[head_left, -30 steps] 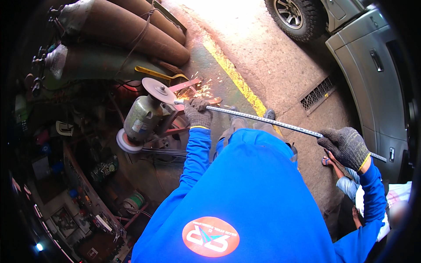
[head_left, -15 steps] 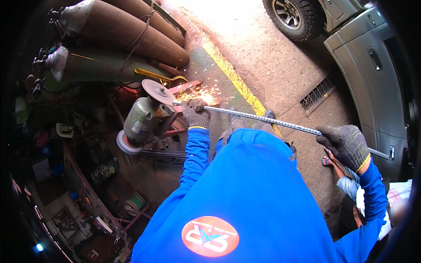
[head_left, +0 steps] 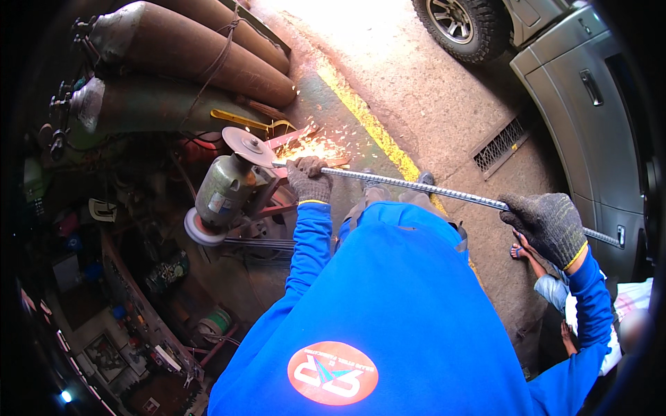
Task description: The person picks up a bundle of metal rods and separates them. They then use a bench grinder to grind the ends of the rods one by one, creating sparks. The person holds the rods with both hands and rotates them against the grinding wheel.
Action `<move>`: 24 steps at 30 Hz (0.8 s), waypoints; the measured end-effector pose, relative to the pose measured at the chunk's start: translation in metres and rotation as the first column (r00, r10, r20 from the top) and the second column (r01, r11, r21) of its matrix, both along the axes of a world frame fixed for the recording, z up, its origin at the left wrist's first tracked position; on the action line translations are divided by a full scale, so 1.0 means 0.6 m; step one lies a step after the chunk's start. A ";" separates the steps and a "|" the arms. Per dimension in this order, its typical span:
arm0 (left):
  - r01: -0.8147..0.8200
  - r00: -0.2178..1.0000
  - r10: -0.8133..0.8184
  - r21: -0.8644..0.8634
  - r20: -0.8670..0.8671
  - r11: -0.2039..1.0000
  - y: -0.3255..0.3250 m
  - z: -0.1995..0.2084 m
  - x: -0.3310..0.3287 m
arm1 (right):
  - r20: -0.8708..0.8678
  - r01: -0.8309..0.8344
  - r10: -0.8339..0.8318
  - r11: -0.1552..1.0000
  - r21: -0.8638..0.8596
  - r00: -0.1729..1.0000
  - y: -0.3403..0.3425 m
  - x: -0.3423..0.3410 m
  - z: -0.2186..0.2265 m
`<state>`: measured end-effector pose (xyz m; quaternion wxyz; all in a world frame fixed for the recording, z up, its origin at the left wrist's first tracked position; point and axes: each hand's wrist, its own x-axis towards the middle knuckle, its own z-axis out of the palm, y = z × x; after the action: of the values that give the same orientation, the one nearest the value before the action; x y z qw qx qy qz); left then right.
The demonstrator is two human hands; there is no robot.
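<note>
A long ribbed steel rebar [head_left: 416,186] runs across in front of me, its left end against the rim of a grinding wheel [head_left: 248,146]. Sparks [head_left: 313,148] spray from that contact. My left hand [head_left: 309,179], in a dark knit glove, is closed around the bar close to the wheel. Further along to the right, my gloved right hand [head_left: 546,225] grips the same bar, whose other end sticks out past the wrist. The wheel sits on a grey-green bench grinder [head_left: 223,188], which carries a second, paler wheel [head_left: 203,227] at its other end.
Large gas cylinders [head_left: 194,52] lie in view at the upper left, a chain round them. A grey vehicle [head_left: 590,118] stands on the right beside a floor grate [head_left: 501,149]. A person in a white top [head_left: 610,347] is at the lower right. A yellow line [head_left: 368,114] crosses the floor.
The sparks still fly, in a slightly changed spray. Both hands keep nearly the same place on the bar, and the view has shifted only a little.
</note>
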<state>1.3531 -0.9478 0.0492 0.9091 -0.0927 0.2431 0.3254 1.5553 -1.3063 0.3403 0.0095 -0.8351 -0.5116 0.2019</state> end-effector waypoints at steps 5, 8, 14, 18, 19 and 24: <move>-0.047 0.996 0.041 -0.064 -0.083 0.997 0.001 0.010 0.009 | 0.011 -0.004 0.004 0.999 -0.041 1.000 0.003 0.002 0.005; -0.045 0.998 0.041 -0.066 -0.053 0.997 0.003 0.010 0.007 | 0.004 0.020 -0.020 0.998 -0.051 1.000 0.002 0.002 0.004; -0.057 0.998 0.054 -0.078 -0.038 0.995 -0.001 0.019 0.010 | 0.117 -0.070 0.076 0.996 -0.054 0.990 0.001 0.004 0.005; -0.053 0.998 0.051 -0.065 -0.033 0.996 0.001 0.011 0.008 | 0.161 -0.098 0.100 0.995 -0.022 0.982 0.000 0.009 0.003; -0.053 0.998 0.051 -0.078 -0.024 0.996 0.001 0.010 0.009 | 0.175 -0.109 0.111 0.994 -0.021 0.978 0.000 0.009 0.004; -0.063 0.998 0.064 -0.066 0.013 0.996 0.000 0.008 0.008 | 0.214 -0.156 0.152 0.988 0.002 0.965 0.006 0.017 0.006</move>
<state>1.3582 -0.9477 0.0537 0.8966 -0.1327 0.2437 0.3451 1.5654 -1.3030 0.3439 -0.0532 -0.8096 -0.5747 0.1066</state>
